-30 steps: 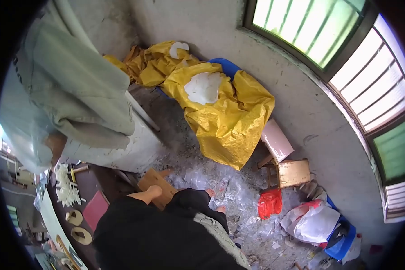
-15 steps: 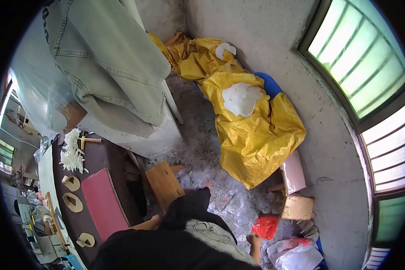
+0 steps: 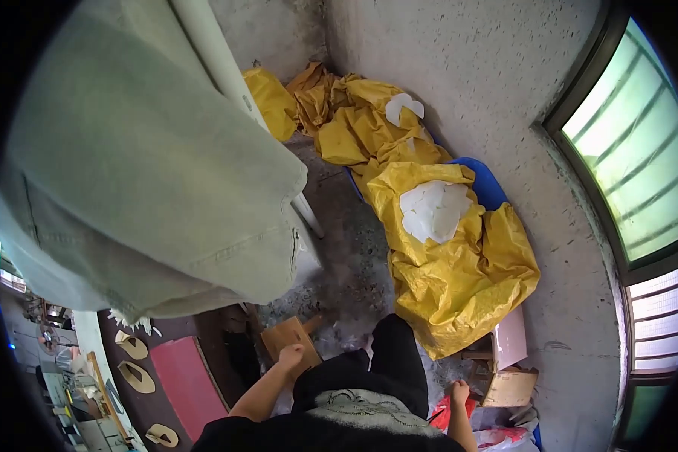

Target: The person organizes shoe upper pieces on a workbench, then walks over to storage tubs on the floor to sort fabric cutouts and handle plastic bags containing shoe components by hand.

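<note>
My left hand (image 3: 291,356) is closed in a fist over a small wooden stool (image 3: 282,339); nothing shows sticking out of it. On the other side of my body, my right hand (image 3: 459,390) is also closed, in front of a red plastic bag (image 3: 465,408). A thin dark thing shows just left of that hand. Whether the fingers grip the bag, the dark thing or something else is hidden. A small wooden stool or box (image 3: 509,387) stands to the right of this hand.
Yellow woven sheets (image 3: 459,294) with white pieces (image 3: 434,211) cover a blue tub (image 3: 482,181) along the wall. Pale green denim (image 3: 158,166) hangs close at left. A dark bench holds a pink board (image 3: 187,380) and beige cut pieces (image 3: 135,377). White bags (image 3: 505,437) lie at lower right.
My view has shifted so the sheets sit lower and further right, and the denim looms larger. My left hand has lifted over the stool; my right hand has risen across the red bag.
</note>
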A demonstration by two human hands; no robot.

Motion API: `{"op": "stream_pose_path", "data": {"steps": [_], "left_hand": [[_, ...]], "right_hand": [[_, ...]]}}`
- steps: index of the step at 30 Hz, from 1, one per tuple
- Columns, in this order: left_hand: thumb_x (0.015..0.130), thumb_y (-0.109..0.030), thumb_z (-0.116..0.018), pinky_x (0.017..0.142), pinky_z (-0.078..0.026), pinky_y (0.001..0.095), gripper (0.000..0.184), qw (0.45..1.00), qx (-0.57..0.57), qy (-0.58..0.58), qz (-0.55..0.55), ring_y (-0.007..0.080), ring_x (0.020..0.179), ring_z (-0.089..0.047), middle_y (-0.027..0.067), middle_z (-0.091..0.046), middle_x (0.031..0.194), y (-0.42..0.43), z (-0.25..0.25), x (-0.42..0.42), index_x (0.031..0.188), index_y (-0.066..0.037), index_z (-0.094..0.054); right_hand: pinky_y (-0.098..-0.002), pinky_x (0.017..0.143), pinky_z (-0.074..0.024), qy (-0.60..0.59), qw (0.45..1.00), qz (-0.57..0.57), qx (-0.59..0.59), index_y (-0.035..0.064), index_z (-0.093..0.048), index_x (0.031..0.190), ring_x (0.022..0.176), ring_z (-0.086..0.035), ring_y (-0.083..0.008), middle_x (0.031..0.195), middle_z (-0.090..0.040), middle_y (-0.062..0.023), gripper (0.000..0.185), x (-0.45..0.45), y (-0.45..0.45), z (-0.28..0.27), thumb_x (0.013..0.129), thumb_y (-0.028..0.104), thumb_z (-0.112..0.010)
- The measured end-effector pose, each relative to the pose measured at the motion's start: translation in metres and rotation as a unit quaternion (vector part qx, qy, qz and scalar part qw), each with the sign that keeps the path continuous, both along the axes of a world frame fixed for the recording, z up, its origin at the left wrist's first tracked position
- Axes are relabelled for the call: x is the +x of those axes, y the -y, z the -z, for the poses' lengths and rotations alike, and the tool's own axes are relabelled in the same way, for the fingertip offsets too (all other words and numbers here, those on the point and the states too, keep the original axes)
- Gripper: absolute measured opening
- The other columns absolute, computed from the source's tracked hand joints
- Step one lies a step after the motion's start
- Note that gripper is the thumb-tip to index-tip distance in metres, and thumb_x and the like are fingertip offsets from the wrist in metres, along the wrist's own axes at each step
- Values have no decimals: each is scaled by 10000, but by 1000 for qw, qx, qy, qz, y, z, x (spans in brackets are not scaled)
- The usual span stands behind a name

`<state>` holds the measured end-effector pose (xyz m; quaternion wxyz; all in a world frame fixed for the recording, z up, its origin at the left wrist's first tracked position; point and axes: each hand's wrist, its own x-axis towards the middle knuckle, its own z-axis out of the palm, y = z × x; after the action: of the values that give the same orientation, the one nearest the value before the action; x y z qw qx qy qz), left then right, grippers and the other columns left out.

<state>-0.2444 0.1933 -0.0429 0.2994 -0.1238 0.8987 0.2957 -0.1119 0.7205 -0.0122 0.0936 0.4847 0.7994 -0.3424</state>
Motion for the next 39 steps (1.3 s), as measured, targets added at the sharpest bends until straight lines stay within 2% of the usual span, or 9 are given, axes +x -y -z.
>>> {"op": "stream_pose_path", "data": {"steps": [4,7,14,20,26,30,32,37,39], "left_hand": [[866,-287,-499,723,-495,343,265,988,137,-15,-65,289,859,-641,34,-692,954,-61,29,-99,1007,-150,-676],[848,-168,-528,742,-497,298,255,976,203,-23,-78,224,856,-654,56,-693,950,-108,-1,-175,1064,-102,-648],[833,-49,-515,727,-490,255,288,955,229,-166,-94,173,794,-635,78,-675,978,-168,-35,-347,1104,-47,-610],[849,-77,-563,655,-482,295,229,928,152,-335,-68,202,714,-602,75,-657,907,-184,-90,-487,1070,-68,-621],[814,-59,-575,791,-475,308,291,912,83,-353,192,247,906,-588,80,-626,1054,-256,-104,-594,1104,-59,-600],[784,-65,-568,927,-409,368,381,864,51,-326,381,290,1078,-514,92,-571,1179,-333,-58,-667,1165,-69,-559],[773,-65,-542,932,-396,391,413,733,-24,-460,501,293,1073,-512,88,-560,1198,-361,-34,-697,1186,-82,-544],[755,-64,-534,845,-418,383,384,759,-11,-267,594,290,964,-554,58,-620,1053,-386,17,-773,1132,-127,-576],[712,-68,-570,734,-462,359,316,843,20,-304,444,282,860,-584,66,-651,965,-374,4,-792,1022,-93,-625]], "right_hand": [[-328,657,-479,-9,992,60,-114,37,-680,775,696,-601,-276,755,-667,-135,276,-52,18,-4,741,196,-457],[-328,658,-472,-32,986,71,-147,45,-682,765,697,-595,-275,749,-664,-125,282,-79,4,39,761,204,-449],[-295,661,-451,-37,989,139,45,50,-685,775,682,-576,-237,741,-661,-96,291,-198,-3,-13,813,260,-487],[-251,693,-428,-222,952,208,-17,38,-680,827,696,-556,-167,745,-649,-60,265,-298,-12,-2,857,241,-513],[-201,685,-403,-303,914,220,-155,8,-649,880,699,-514,-111,750,-595,-24,202,-357,16,-27,885,167,-525],[-194,685,-402,-266,921,239,-153,3,-644,885,706,-511,-104,758,-590,-24,178,-408,41,-79,889,144,-536],[-198,689,-406,-221,937,234,-132,-3,-643,888,715,-517,-108,773,-599,-31,165,-436,58,-100,889,126,-541],[-201,705,-413,-172,933,307,-75,-13,-642,895,739,-532,-116,799,-616,-40,157,-502,86,-123,885,103,-538],[-204,715,-419,-143,943,285,-95,-24,-642,885,757,-544,-120,825,-631,-50,160,-550,84,-140,880,102,-544]]}}
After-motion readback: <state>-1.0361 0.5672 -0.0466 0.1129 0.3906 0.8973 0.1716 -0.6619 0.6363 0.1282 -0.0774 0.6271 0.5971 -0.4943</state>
